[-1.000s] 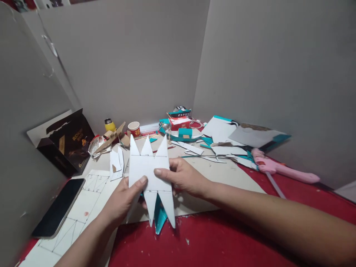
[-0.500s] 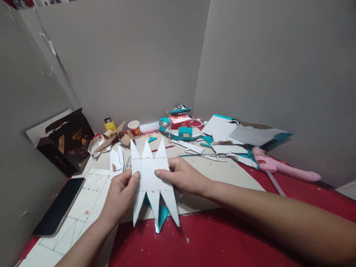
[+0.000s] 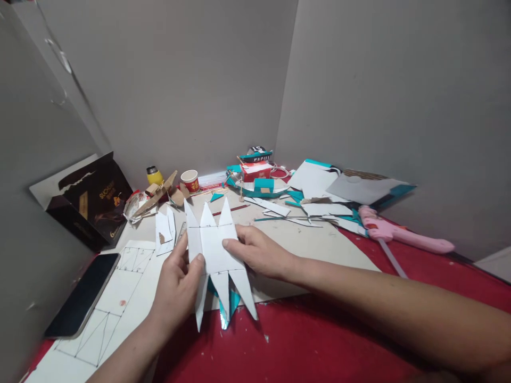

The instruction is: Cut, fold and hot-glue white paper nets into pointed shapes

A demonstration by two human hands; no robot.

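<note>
A person's two bare hands held a white cardboard cutout (image 3: 213,250) upright, above the near edge of a pale work sheet (image 3: 287,244) on a red tabletop (image 3: 303,346). Three spikes rose from its top and three long ones pointed down; shiny teal card showed behind the lower spikes. The left hand (image 3: 175,284) was closed on the left panel, thumb in front, fingers behind. The right hand (image 3: 263,252) gripped the right edge in the same way. The left panel angled away from the middle along a lengthwise crease.

Good handling here probably meant thumbs flat beside the crease, with even pressure along it — squeezing a narrow spike could have kinked it. The pencilled lines at the spikes' bases seemed useful guides for keeping edges square.

To the left lay a smartphone (image 3: 85,298) on a paper drawn with triangles (image 3: 130,287), with a dark torn carton (image 3: 98,199) beyond. A paper cup (image 3: 189,181) and yellow-bodied bottle (image 3: 154,175) stood behind. Card offcuts (image 3: 333,210) cluttered the far right, near a pink glue gun (image 3: 399,232) — its stick jutted toward the right forearm, a likely snag.
</note>
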